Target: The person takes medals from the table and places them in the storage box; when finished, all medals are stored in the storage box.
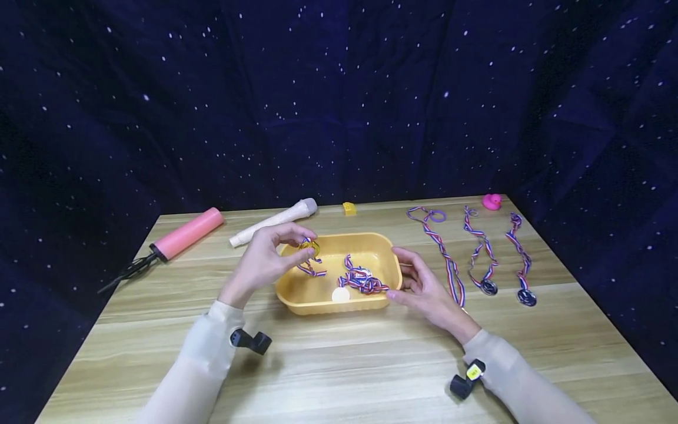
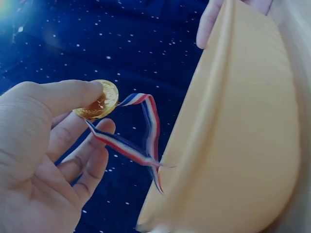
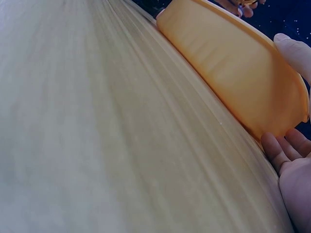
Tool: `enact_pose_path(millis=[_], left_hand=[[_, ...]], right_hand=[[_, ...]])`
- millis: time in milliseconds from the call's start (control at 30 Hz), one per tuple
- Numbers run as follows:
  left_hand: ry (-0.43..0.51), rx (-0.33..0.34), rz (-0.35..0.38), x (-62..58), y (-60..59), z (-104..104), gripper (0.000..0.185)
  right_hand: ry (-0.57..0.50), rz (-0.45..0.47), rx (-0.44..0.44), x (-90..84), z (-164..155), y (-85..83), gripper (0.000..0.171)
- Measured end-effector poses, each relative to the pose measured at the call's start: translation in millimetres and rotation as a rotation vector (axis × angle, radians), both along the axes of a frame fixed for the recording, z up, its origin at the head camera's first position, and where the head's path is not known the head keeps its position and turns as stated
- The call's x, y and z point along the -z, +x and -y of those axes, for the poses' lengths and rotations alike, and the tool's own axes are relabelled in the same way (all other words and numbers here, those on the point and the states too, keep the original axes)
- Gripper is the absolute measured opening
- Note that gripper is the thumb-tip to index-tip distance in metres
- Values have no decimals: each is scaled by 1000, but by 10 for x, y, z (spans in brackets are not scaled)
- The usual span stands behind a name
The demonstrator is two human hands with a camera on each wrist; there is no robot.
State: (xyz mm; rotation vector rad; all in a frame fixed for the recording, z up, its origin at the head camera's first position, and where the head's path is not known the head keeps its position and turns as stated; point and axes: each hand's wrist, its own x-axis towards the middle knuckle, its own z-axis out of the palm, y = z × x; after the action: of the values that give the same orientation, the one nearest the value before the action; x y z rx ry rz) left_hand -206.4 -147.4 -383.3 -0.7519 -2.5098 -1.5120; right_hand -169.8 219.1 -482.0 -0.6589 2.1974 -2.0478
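The left hand (image 1: 259, 259) pinches a gold medal (image 2: 99, 102), thumb across its shiny, raised face and the other fingers loosely bent; in the head view the medal sits over the left end of a yellow tub (image 1: 328, 308), above its floor. The tub is smooth and plastic-looking, oblong with rounded corners and a lipped rim. The right hand (image 1: 424, 288) holds its right end, thumb at the near corner of the rim, fingers bent along the end wall. Inside, a striped ribbon bundle (image 1: 371, 286) lies crumpled round a silvery disc, near a round white patch that may be glare or an object; I cannot tell. The bench (image 1: 339, 377) has pale wood grain, and a dark, white-flecked curtain (image 1: 339, 118) hangs in folds behind it. Right of the tub lie three twisted woven ribbons, two ending in silver medals (image 1: 527, 297), with a purple ring (image 1: 437, 216) at the top of the nearest ribbon and a glossy pink duck (image 1: 492, 202) at the far edge. A yellow block (image 1: 349, 209), a white mic (image 1: 272, 224) with a grey head, and a pink cylinder (image 1: 190, 233) with black fittings lie behind and left. Only the left wrist view makes out the blue, white and red bands of the medal's ribbon (image 2: 153, 121), sharply folded; only the right wrist view shows the right hand's lower fingertips by the tub's base. Neither wrist view shows the tub's contents.
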Motion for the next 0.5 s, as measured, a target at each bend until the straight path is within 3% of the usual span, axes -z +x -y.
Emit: enact_pose_path(millis=[200, 500], left_hand=[[-85, 35, 20, 134, -4, -8, 24], [-185, 124, 115, 199, -9, -86, 25]], right_hand=[[-6, -14, -10, -6, 14, -16, 92], [-8, -11, -9, 15, -7, -16, 92]])
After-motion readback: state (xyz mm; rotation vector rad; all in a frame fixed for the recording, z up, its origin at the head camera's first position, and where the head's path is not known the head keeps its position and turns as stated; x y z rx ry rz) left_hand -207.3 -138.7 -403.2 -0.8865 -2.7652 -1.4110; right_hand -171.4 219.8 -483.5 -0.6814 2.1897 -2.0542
